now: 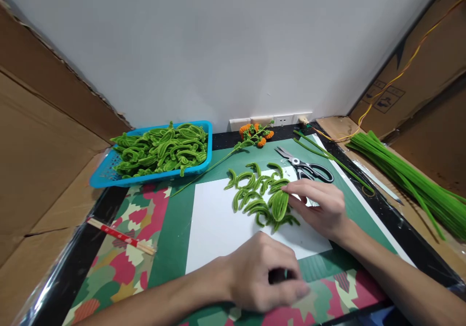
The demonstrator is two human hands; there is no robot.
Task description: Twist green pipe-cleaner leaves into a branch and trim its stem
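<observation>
My right hand (322,207) pinches a green leaf-shaped piece of bent pipe cleaner (279,204) between thumb and fingertips. Around and under it, many short curved green pipe cleaner pieces (251,202) lie in a loose group on a white sheet of paper (209,229). Nearer to me, my left hand (267,272) rests low over the sheet's front edge. Its fingers are curled in towards the thumb with a gap inside, and nothing shows in them. Black-handled scissors (309,167) lie open just beyond my right hand.
A blue basket (153,175) heaped with green bent pipe cleaners stands back left. Beside it lies an orange-flowered stem (233,151). Wrapped chopsticks (122,236) are at left. Long green pipe cleaners (407,175) and a pen (378,183) lie right. Cardboard walls flank the table.
</observation>
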